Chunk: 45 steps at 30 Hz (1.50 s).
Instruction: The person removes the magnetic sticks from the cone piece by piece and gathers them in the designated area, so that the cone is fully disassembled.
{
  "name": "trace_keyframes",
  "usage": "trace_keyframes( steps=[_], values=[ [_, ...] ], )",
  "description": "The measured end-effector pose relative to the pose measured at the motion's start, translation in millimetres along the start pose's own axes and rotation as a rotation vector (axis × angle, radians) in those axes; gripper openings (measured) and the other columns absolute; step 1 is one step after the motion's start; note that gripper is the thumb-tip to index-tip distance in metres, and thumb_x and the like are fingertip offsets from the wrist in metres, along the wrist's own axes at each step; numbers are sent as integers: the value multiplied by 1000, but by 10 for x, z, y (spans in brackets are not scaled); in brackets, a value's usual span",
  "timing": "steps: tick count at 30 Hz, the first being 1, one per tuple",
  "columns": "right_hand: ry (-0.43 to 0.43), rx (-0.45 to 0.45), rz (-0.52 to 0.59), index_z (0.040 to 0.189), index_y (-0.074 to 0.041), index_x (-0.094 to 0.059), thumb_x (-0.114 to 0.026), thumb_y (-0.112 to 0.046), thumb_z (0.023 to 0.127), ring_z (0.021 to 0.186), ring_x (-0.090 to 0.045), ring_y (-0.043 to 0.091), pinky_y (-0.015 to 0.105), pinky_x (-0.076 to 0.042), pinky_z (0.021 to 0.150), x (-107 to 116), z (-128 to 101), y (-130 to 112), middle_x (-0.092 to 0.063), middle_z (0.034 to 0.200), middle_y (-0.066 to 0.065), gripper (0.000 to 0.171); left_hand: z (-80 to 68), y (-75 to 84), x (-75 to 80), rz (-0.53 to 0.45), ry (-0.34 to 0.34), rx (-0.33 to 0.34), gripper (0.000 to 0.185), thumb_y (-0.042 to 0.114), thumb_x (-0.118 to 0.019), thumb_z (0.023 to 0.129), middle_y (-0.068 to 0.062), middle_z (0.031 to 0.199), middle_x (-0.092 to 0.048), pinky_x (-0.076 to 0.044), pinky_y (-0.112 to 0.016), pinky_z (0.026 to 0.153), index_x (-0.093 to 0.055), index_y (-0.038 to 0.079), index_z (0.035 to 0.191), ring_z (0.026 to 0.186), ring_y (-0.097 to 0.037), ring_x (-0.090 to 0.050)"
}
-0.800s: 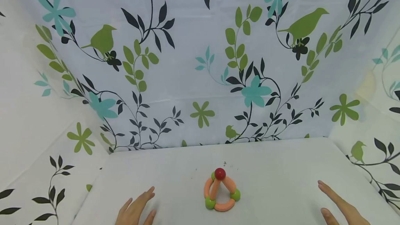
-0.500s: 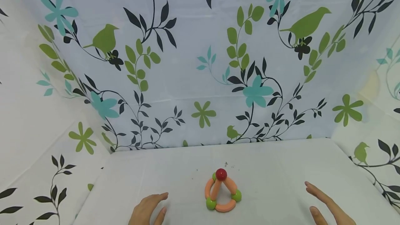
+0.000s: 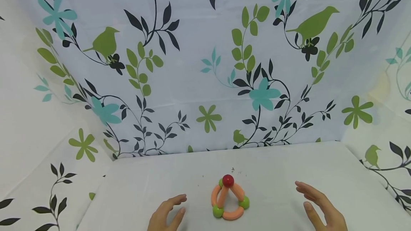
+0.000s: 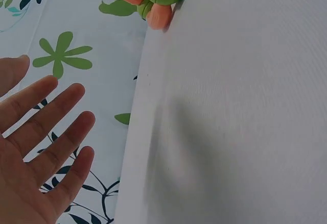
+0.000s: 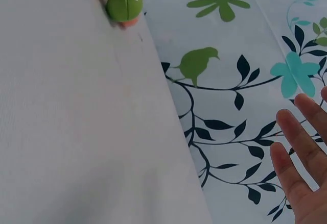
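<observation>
A small pyramid-shaped toy of orange rods (image 3: 233,214), with green balls (image 3: 218,211) at its base corners and a red ball (image 3: 228,180) on top, stands on the white table. My left hand (image 3: 166,214) hovers to its left, thumb and fingers apart, holding nothing. To its right and farther off is my right hand (image 3: 324,209), also holding nothing, its fingers extended towards the toy. In the left wrist view the left palm (image 4: 25,168) shows with spread fingers. Part of the toy appears at the top of both wrist views.
The white table top (image 3: 276,174) ends at the back against a hanging cloth (image 3: 192,63) printed with leaves, flowers and birds. Similar printed cloth (image 3: 41,181) covers the left and right sides. A few small dark specks mark the table behind the toy.
Both hands have moved inward towards the toy, the left one to the right and the right one to the left. The toy stays in its place on the table.
</observation>
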State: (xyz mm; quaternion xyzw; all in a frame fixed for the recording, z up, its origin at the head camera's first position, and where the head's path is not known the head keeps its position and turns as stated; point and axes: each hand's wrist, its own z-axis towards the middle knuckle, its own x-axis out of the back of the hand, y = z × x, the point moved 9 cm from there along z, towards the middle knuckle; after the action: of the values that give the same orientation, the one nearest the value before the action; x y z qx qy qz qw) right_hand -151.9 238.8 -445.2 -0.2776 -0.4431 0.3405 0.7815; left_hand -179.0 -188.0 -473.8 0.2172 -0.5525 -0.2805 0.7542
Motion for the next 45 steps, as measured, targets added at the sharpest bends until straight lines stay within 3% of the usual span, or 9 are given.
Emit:
trace_keyframes(
  steps=[8,15,19,21,26,31,34,40,45],
  values=[
    [-34,-34,31,147,-25,-56,-62,-10,104,120,-55,-13,-1,-36,99,-198,82,-173,-67,134,-13,46,61,110,-145,-114,-33,-13,32,19,-75,96,19,115,-74,-59,-32,86,-71,22,127,104,-9,-69],
    [-52,93,143,147,-14,-56,-64,1,99,125,-58,-4,6,-41,103,-390,204,-325,-67,139,-1,51,199,301,-323,-212,-105,-53,36,17,-72,97,16,123,-72,-58,-36,93,-67,22,133,111,-9,-67],
    [-65,126,148,147,-23,-56,-65,-5,101,123,-60,-2,6,-42,103,-570,318,-383,-68,138,-4,50,300,472,-494,-190,-171,-140,35,27,-66,103,11,131,-69,-58,-37,95,-63,28,138,114,-11,-65],
    [-87,121,140,147,-28,-56,-66,-11,102,122,-60,-2,7,-43,102,-673,366,-407,-67,138,-9,49,332,542,-537,-169,-167,-192,35,30,-65,103,11,132,-69,-58,-37,94,-62,30,138,113,-12,-64],
    [-129,161,171,146,-28,-57,-67,-12,101,120,-62,1,16,-51,100,-849,410,-502,-67,139,-9,49,363,614,-590,-178,-150,-267,32,30,-65,104,11,127,-70,-58,-35,90,-64,30,136,108,-16,-65],
    [-205,237,194,148,-27,-55,-69,-15,100,124,-62,4,27,-56,100,-1048,429,-629,-65,143,-8,52,366,596,-637,-198,-167,-275,29,30,-64,104,9,125,-72,-58,-33,87,-67,24,132,105,-18,-66],
    [-247,273,211,150,-29,-52,-71,-17,99,127,-60,7,27,-55,101,-1156,448,-685,-63,146,-7,56,359,576,-694,-201,-196,-263,31,33,-63,104,9,125,-72,-57,-32,87,-68,21,132,106,-17,-66],
    [-278,333,210,150,-28,-53,-74,-20,98,129,-59,10,28,-55,102,-1280,474,-765,-61,148,-5,57,353,578,-844,-227,-276,-256,36,42,-58,106,6,127,-72,-56,-31,89,-66,22,134,108,-14,-66],
    [-284,358,196,148,-30,-55,-74,-24,98,125,-61,12,31,-57,99,-1330,518,-830,-63,145,-8,55,348,603,-928,-275,-311,-252,35,39,-61,105,6,128,-72,-57,-32,90,-65,24,136,110,-16,-68]
  ],
)
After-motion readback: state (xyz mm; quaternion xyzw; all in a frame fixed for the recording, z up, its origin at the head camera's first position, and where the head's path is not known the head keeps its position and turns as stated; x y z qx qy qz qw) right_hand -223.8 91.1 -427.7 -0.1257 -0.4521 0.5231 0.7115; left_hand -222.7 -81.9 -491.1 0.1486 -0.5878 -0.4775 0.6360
